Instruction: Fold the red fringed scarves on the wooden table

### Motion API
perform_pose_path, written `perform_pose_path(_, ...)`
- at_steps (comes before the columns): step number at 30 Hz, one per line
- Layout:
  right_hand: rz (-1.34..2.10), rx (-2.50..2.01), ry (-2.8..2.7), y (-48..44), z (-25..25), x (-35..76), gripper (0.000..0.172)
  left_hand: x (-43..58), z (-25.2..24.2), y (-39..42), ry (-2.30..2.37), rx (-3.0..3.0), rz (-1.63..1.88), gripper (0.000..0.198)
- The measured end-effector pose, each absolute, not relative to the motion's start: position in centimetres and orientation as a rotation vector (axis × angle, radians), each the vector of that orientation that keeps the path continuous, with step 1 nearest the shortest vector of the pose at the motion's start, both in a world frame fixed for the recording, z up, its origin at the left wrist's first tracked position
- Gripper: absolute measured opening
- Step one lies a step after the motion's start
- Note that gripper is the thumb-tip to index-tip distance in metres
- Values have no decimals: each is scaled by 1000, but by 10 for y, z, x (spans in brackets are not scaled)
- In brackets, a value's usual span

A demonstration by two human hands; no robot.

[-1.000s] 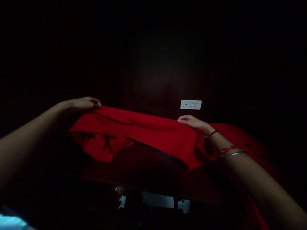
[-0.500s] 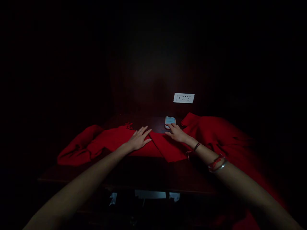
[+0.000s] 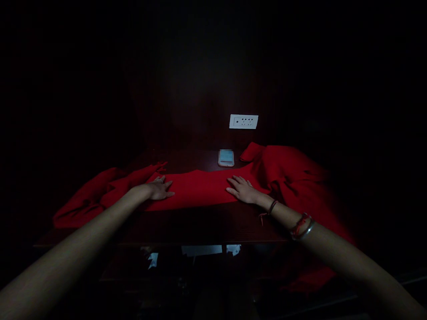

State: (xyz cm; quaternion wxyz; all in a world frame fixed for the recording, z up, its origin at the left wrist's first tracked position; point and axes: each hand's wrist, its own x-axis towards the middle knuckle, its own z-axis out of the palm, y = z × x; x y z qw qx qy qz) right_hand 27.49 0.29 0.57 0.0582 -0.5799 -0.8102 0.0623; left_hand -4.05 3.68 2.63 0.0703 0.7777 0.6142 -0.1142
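A long red cloth [image 3: 200, 189] with a tasselled end, like a scarf or shawl, lies across a dark wooden table. Flat on its left part rests my left hand [image 3: 159, 188], fingers spread. My right hand [image 3: 243, 190] presses on the cloth further right, also with fingers apart. Between them the fabric is a fairly smooth band. Crumpled folds bunch up to the left of my left hand, and a larger heap of the cloth [image 3: 287, 171] lies beyond my right hand and hangs over the table's edge.
A phone [image 3: 226, 158] with a lit screen lies behind the cloth. On the dark wall above is a white socket plate [image 3: 243, 122]. Pale objects [image 3: 202, 250] show below the tabletop [image 3: 200, 226]. The surroundings are very dark.
My hands have moved apart, the left one leftward and the right one off the phone's near edge onto the cloth. The folded-over flap between them now lies flat. The view has shifted slightly.
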Motion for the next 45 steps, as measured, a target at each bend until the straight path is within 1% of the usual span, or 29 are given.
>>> perform_pose_path(2,57,-1588,-2523,-7,12,273,57,-14,39,43,1718,2492,-337,63)
perform_pose_path(5,-126,-1387,-2682,-27,21,273,46,31,46,60,1485,2729,-131,52)
perform_pose_path(9,-381,-1356,-2856,-43,27,277,25,75,36,90,1394,2653,94,51)
perform_pose_path(11,-505,-1337,-2915,-43,29,278,24,84,29,104,1417,2545,108,50)
perform_pose_path(13,-578,-1318,-2950,-38,30,277,24,85,24,116,1442,2476,92,45)
perform_pose_path(19,-566,-1419,-2885,-23,29,267,21,60,34,131,1376,2274,83,31)
perform_pose_path(22,-596,-1450,-2745,-20,24,260,21,48,39,130,1208,2015,193,28)
perform_pose_path(26,-633,-1337,-2715,-17,19,252,21,39,42,130,1192,1846,429,36)
perform_pose_path(28,-573,-1291,-2765,-17,21,249,21,38,47,130,1156,1791,519,38)
perform_pose_path(30,-453,-1338,-2674,-17,31,251,22,40,57,129,1084,1719,610,38)
perform_pose_path(32,-311,-1382,-2418,-18,48,258,25,45,73,128,1011,1643,716,39)
perform_pose_path(36,-13,-1293,-1904,-20,97,292,32,77,119,127,814,1566,872,42)
perform_pose_path(39,354,-1234,-1624,-23,126,323,29,123,155,130,606,1553,888,41)
perform_pose_path(41,552,-1151,-1418,-27,136,343,25,161,175,131,481,1574,878,42)
perform_pose_path(43,617,-1075,-1212,-32,138,364,21,200,190,132,399,1618,849,45)
perform_pose_path(45,592,-1059,-1041,-36,135,386,20,239,198,133,372,1680,810,48)
